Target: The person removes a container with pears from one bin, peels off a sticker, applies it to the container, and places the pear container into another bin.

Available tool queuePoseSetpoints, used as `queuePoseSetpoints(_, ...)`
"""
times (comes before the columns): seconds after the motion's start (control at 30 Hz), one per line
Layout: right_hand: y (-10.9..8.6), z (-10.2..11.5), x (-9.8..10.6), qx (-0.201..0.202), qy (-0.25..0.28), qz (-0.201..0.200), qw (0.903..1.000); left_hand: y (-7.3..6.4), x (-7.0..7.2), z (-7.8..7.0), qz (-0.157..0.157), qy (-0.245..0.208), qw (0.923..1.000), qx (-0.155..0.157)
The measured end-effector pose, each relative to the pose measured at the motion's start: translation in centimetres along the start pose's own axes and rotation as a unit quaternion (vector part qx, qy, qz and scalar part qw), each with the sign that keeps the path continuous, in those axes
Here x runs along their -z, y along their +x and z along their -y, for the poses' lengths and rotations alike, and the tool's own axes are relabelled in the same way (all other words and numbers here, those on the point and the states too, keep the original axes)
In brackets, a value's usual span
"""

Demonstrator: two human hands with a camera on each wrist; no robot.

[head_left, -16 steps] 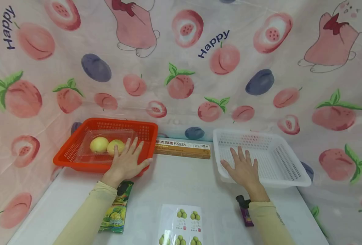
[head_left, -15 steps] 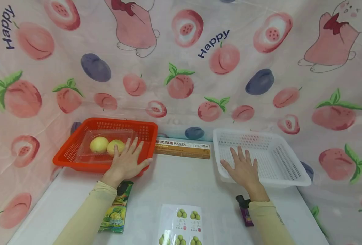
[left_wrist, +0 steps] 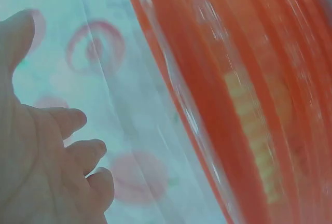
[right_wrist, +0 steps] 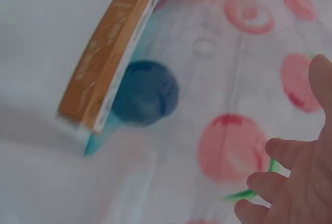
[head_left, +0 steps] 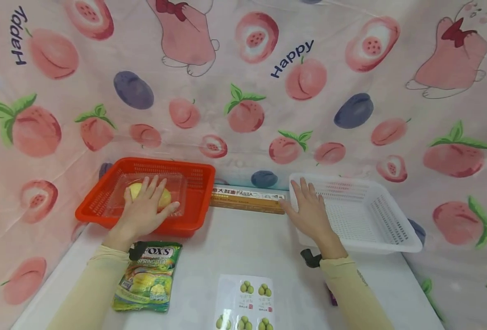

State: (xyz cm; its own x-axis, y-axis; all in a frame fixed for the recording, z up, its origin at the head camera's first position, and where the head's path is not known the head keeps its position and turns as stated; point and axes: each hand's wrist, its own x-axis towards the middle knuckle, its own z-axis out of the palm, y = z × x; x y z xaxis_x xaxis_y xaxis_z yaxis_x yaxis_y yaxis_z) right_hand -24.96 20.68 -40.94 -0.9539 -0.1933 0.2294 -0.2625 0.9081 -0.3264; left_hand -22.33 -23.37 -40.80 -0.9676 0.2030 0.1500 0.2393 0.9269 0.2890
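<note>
My left hand (head_left: pixel 143 213), fingers spread, is over the red basket (head_left: pixel 198 221). Inside it, a clear plastic box (head_left: pixel 178 184) holds yellow fruit (head_left: pixel 166 198), partly hidden behind the fingers. In the left wrist view the left hand (left_wrist: pixel 49 146) appears beside the basket's red side (left_wrist: pixel 181 53). My right hand (head_left: pixel 312 215) is stretched out over the left edge of the white basket (head_left: pixel 350 224), its thumb close to the end of the pasta box (head_left: pixel 247 201). The right wrist view shows that brown box (right_wrist: pixel 104 53) apart from the right hand (right_wrist: pixel 298 177). Both hands hold nothing.
A green Fox's candy bag (head_left: pixel 150 279) lies by my left forearm. At the front middle is a sheet of fruit stickers (head_left: pixel 245 302). A purple packet (head_left: pixel 331 295) is mostly hidden under my right forearm. A fruit-printed cloth (head_left: pixel 227 64) hangs behind.
My left hand has shifted left across the fruit, uncovering more of the candy bag. The right hand has moved left and away from me, towards the pasta box. The head view has turned slightly.
</note>
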Motion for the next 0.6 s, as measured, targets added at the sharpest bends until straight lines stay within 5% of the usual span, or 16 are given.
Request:
queuePoseSetpoints(0.27,3.3,6.5,-1.3,0.077,0.010,0.016,0.9968,-2.5,2.7,5.2,-0.010,-0.003,0.9988,0.047)
queuePoseSetpoints(0.6,5.8,14.8,-4.9,0.129,0.071,0.086,0.9854,-5.5,3.9,9.9,-0.034,-0.054,0.9937,0.093)
